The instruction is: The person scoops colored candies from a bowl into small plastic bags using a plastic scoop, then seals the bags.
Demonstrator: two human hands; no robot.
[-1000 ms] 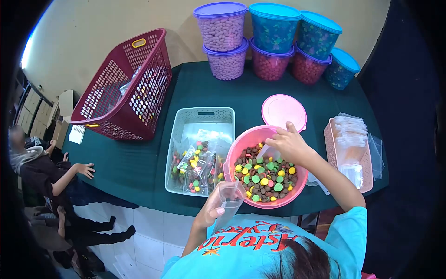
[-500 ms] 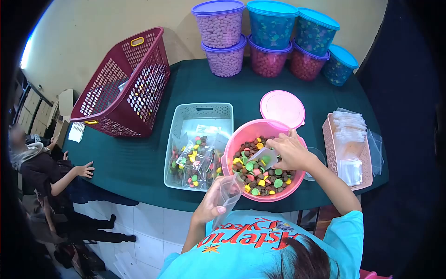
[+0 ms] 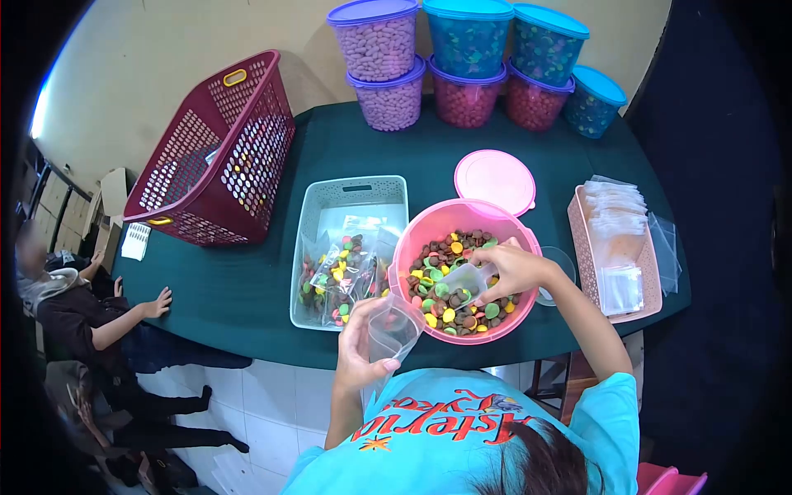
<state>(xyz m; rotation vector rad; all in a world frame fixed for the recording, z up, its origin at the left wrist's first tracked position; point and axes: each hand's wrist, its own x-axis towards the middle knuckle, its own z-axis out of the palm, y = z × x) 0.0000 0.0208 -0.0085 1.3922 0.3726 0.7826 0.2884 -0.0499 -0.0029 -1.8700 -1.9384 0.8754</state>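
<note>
My left hand (image 3: 359, 356) is closed around a clear plastic bag (image 3: 396, 328), its mouth spread beside the near left rim of a pink bucket (image 3: 466, 212). Inside the bucket lie brown, green, yellow and pink button-shaped candies (image 3: 437, 257). My right hand (image 3: 518, 271) reaches over the bucket's right side and grips a clear scoop (image 3: 469, 280), which rests among the candies. Part of the scoop's handle is hidden by my fingers. Left of the bucket, a pale grey-green tray (image 3: 304, 239) holds filled clear bags (image 3: 337, 276) of the same candies.
A pink lid (image 3: 495, 180) lies behind the bucket; a clear round lid or dish (image 3: 563, 262) sits partly under my right arm. Rightward stands a pink basket (image 3: 582, 247) of plastic bags (image 3: 617, 210). Lidded tubs (image 3: 469, 49), a maroon basket (image 3: 264, 177) and another person's hand (image 3: 157, 303) are around.
My right hand has moved the scoop slightly toward me through the candies, and it tilts differently. In my left hand the bag's mouth looks wider. The whole view has shifted a little.
</note>
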